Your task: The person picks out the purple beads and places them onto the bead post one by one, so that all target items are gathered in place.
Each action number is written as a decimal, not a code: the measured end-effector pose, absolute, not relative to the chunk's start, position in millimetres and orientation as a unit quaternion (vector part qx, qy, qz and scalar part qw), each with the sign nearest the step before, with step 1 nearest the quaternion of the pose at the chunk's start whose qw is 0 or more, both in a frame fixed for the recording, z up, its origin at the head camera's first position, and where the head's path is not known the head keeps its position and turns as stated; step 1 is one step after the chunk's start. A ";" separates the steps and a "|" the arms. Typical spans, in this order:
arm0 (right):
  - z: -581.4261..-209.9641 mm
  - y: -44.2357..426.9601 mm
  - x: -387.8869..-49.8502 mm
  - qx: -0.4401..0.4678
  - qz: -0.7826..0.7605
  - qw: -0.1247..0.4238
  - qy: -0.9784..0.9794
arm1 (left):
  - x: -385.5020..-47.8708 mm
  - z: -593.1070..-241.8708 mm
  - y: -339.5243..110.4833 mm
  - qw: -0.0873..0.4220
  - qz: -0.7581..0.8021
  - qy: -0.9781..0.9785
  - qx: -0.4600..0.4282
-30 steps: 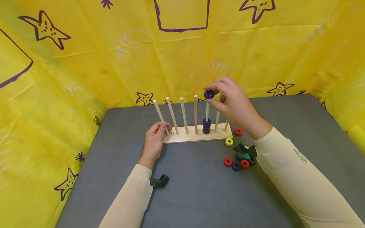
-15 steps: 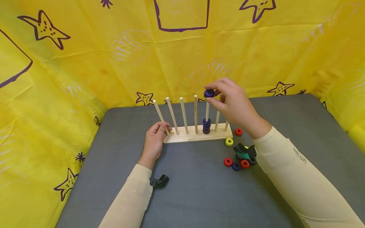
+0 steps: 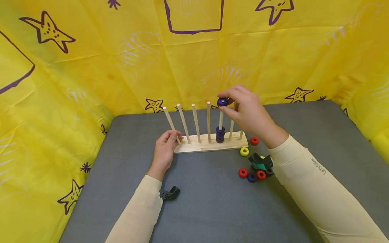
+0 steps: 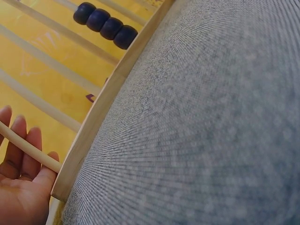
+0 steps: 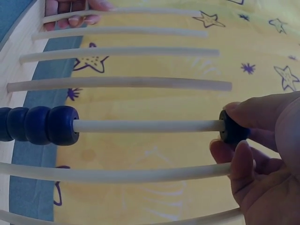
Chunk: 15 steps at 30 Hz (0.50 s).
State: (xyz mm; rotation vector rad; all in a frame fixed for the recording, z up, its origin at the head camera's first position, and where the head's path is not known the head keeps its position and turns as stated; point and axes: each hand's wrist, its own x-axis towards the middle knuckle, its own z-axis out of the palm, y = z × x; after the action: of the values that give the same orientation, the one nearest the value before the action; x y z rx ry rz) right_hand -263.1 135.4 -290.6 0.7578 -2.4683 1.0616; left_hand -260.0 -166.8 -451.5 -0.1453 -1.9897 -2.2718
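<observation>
A fifth blue bead [image 5: 233, 129] is pinched between the thumb and fingers of the right hand [image 3: 250, 108], clamped on its sides, and is held at the top of the fifth peg [image 3: 221, 119] from the left, whose tip shows in the bead's hole. Four blue beads [image 3: 220, 134] are already stacked at the foot of that same peg, so the blue column appears partly built, with this bead threaded only at the tip and not yet lowered. The wooden base [image 3: 200, 146] is seemingly being steadied by the left hand [image 3: 164, 150], its thumb and fingers closed around the leftmost peg [image 3: 169, 119] near the bottom. No beads are seen on the other six pegs, though the two on the right are partly covered by the right hand. Left lying on the counter [image 3: 206, 195] are a yellow bead [image 3: 244, 154] beside the base, a red bead [image 3: 254, 144] near its right end, and, nearer the person, two more red beads [image 3: 242, 176] and a loose blue bead [image 3: 252, 180]; others are partly hidden by the wrist strap [image 3: 256, 159], so the remainder cannot be counted.
</observation>
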 end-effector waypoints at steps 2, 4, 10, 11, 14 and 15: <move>-290.8 135.2 -262.9 0.268 0.372 0.170 -0.872 | -260.0 -451.5 -166.6 0.058 -0.751 -0.656 -0.047; -290.7 135.1 -262.5 0.266 0.372 0.166 -0.874 | -260.2 -451.6 -166.4 0.059 -0.753 -0.654 -0.047; -290.2 136.0 -261.3 0.259 0.375 0.149 -0.877 | -260.1 -450.9 -166.3 0.057 -0.749 -0.658 -0.044; -290.1 136.2 -261.2 0.258 0.377 0.147 -0.877 | -259.9 -450.6 -166.3 0.057 -0.748 -0.659 -0.043; -290.0 136.4 -260.8 0.259 0.381 0.145 -0.876 | -259.8 -450.5 -166.2 0.058 -0.750 -0.658 -0.043; -289.9 136.5 -260.7 0.260 0.382 0.145 -0.875 | -259.9 -450.7 -166.2 0.058 -0.750 -0.657 -0.043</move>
State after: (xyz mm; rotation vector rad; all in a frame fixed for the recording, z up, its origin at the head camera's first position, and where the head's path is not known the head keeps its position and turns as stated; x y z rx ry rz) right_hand -260.7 136.5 -289.9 0.7486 -2.5214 1.1009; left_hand -259.9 -166.2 -450.7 -0.1308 -1.9924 -2.2733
